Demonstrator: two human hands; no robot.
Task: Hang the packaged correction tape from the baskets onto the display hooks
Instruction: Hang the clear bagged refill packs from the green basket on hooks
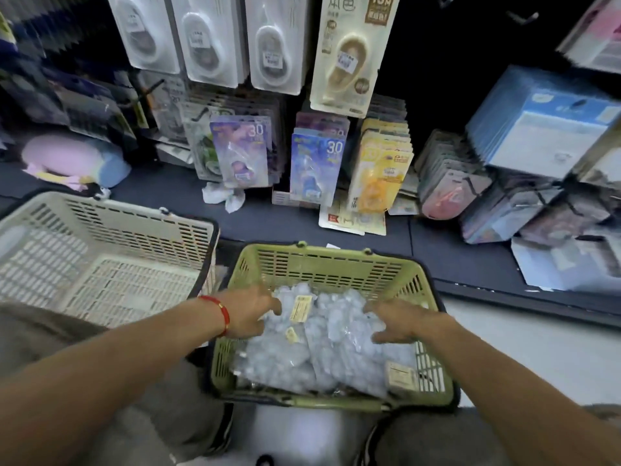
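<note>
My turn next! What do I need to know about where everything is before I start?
Left hand, the one with the red bracelet, and right hand both reach into the green basket, fingers spread on the pile of bagged correction tape. Neither has clearly closed on a bag yet.
The beige basket to the left looks empty.
The display hooks up on the dark panel at top right are bare; other hooks already carry packs.
Done: possibly the beige basket, judging by how it looks.
Left: lift the bags out of the green basket and hang the packs.
</note>
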